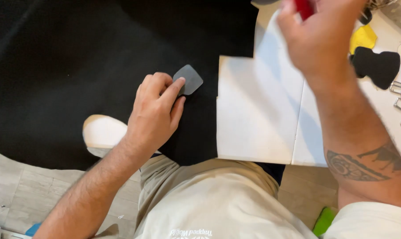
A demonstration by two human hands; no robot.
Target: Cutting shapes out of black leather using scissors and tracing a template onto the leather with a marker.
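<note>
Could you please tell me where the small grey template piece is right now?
In the head view, the grey template piece lies on the black sheet, left of the white board, pressed under the left hand index fingertip.

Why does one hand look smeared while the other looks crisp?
Head view: the right hand, raised near the lens with something red in it, is blurred; the left hand pressing the grey template on black material is sharp; the white board looks bright, softly shadowed.
</note>
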